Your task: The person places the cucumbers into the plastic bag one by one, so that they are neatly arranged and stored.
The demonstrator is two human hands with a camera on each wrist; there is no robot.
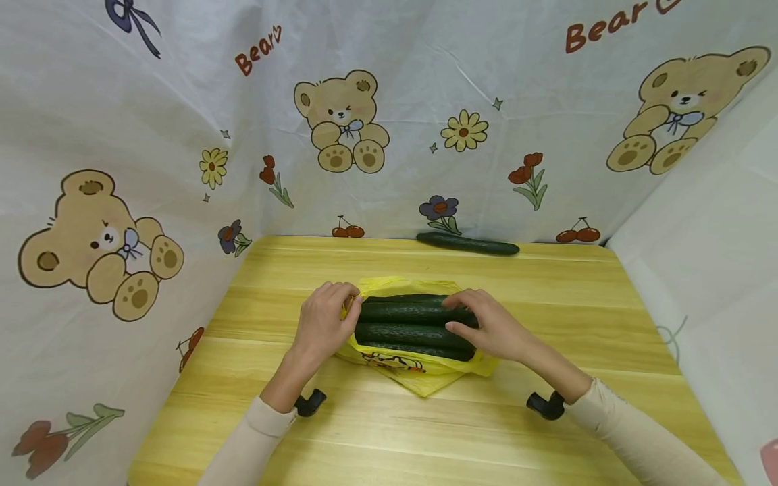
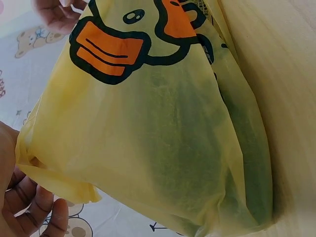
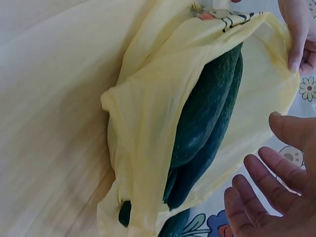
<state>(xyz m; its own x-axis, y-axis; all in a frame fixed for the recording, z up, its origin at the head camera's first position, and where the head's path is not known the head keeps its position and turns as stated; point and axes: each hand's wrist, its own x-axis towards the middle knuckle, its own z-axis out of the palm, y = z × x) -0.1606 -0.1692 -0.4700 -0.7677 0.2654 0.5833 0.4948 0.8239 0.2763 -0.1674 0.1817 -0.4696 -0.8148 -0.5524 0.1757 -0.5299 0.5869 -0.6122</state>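
Note:
Several dark green cucumbers [image 1: 413, 334] lie side by side in a yellow plastic bag [image 1: 425, 383], whose mouth gapes upward. At the bag's left end, my left hand [image 1: 325, 317] pinches the rim between thumb and fingers; the left wrist view shows the film gathered against that hand [image 2: 29, 202]. Over the right end of the cucumbers hovers my right hand [image 1: 489, 324], thumb and fingers spread apart. Seen from the right wrist, this hand [image 3: 276, 182] holds nothing and stands beside the bag's opening. The cucumbers' lower parts are hidden by the bag.
One more cucumber [image 1: 468, 244] lies at the table's back edge, against a white cloth [image 1: 401, 196] printed with bears and flowers. Cloth also rises at the left. A pale panel [image 1: 687, 270] borders the right side of the wooden table [image 1: 389, 439].

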